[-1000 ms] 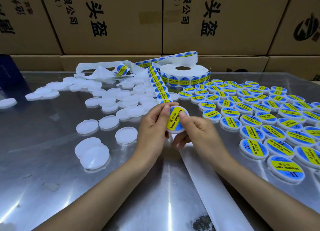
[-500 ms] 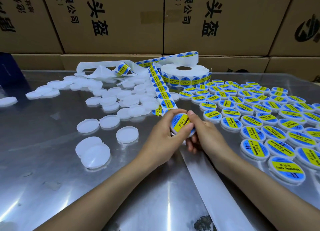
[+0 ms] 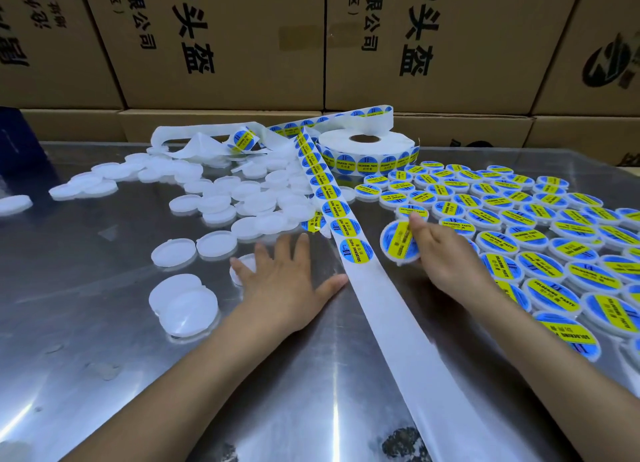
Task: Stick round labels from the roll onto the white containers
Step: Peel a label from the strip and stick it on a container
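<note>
Round white plastic container [image 3: 399, 241] with blue-and-yellow label, pinched tilted in right hand [image 3: 441, 250], apt to slip; left hand [image 3: 284, 278] flat, fingers spread, near unlabelled white container [image 3: 242, 271].

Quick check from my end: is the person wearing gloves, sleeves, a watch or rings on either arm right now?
No. Both the left hand and the right hand are bare, with no gloves. Both forearms are uncovered as far as the head view shows, no sleeve edge in frame. No watch, bracelet or ring shows on either wrist or the visible fingers. Nails look short and unpainted.
</note>
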Action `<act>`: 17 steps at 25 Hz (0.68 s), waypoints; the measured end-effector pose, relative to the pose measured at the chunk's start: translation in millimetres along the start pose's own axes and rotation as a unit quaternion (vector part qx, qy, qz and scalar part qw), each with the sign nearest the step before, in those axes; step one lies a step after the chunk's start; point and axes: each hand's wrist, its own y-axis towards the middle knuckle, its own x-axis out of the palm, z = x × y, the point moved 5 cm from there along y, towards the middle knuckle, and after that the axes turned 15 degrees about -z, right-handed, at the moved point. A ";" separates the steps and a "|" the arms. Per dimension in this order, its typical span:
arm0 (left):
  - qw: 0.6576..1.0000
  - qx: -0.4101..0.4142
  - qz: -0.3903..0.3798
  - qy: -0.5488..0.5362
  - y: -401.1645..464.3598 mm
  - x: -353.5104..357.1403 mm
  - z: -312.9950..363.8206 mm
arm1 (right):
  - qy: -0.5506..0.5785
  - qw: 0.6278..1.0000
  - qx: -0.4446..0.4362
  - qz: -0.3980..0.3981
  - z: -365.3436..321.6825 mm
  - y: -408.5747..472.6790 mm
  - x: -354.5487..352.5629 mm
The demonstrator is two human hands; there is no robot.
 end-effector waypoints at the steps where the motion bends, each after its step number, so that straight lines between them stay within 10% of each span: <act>1: 0.999 -0.016 -0.030 -0.010 1.8 3.8 -2.1 | -0.063 0.998 0.017 -0.018 2.2 -0.3 3.8; 9: 0.998 0.064 0.015 0.016 3.4 8.9 13.1 | -0.233 0.970 -0.012 0.071 -9.3 -6.7 -0.2; 17: 0.985 0.173 0.013 0.019 -1.4 13.0 33.0 | -0.223 0.967 -0.107 -0.055 -30.6 -13.9 23.8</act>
